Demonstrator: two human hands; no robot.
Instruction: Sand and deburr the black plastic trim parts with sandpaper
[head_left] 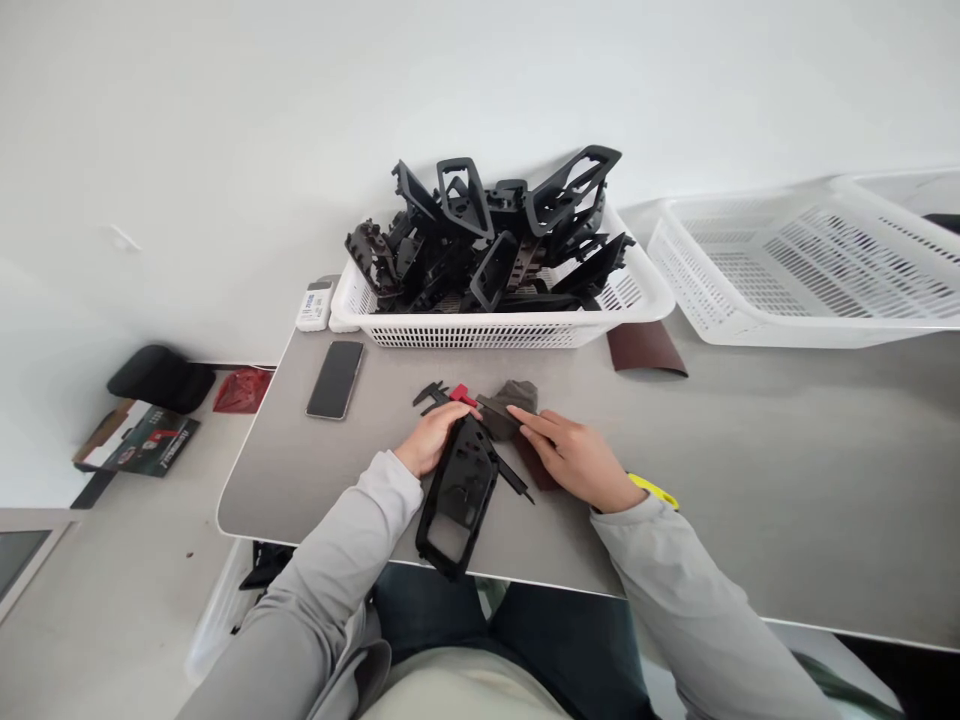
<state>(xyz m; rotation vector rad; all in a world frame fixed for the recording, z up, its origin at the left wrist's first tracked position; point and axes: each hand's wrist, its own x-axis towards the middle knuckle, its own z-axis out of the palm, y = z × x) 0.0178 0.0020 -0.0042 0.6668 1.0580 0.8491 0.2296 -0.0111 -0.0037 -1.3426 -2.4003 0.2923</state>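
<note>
My left hand (431, 438) is closed around the upper end of a black plastic frame (457, 495), which hangs partly over the table's front edge. In my right hand (574, 460) is a narrow flat bar, seemingly a flat file (496, 408), its tip by the top of the frame. The index finger lies along it. Beyond the frame lies a black caliper (431, 395) with a red part (463, 395), partly covered by the frame and hand. A grey cloth (519, 395) sits behind the file. Brown sandpaper (536, 465) shows under my right hand.
A white basket (472, 335) heaped with black plastic parts (487, 235) stands against the wall. To its right are white baskets (720, 300) and another sandpaper sheet (646, 350). A phone (335, 380) and white box (313, 306) lie left; a yellow-handled item (654, 491) lies by my right wrist.
</note>
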